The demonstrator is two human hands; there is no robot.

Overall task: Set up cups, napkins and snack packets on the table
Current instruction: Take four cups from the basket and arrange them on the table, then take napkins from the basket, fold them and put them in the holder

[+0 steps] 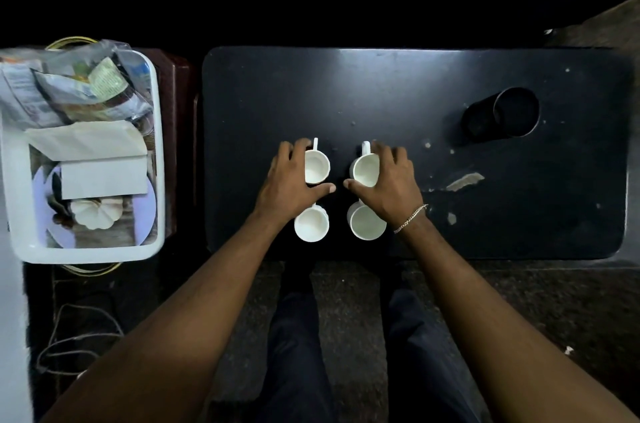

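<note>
Nearest to the person, two small white glazed cups stand upright close to the near edge of the dark rectangular table (415,83): the near-left cup (311,225) and the near-right cup (366,223), a little apart. Just behind them, the left hand (289,180) grips the far-left cup (317,170) from its outer side, with the thumb on the near wall and the fingers curled round the far wall beside the handle. The right hand (389,180), with a thin metal bracelet (410,218) at the wrist, holds the far-right cup (365,170) in the same way; this cup looks slightly tilted inward. All four cups look empty.

I judge the cups to be stiff, light, smooth and breakable. A grip round the wall or by the handle suits them, with a soft landing and no knocking together.

Farther right on the table is a black cylindrical container (505,116). At the left, beside the table, a white plastic tub (157,131) holds folded white paper napkins (104,159) and crinkled shiny snack packets (69,90). The napkins are probably soft, so pinch the folded edge. The packets are likely slippery and easy to crush, so take a sealed end.
</note>
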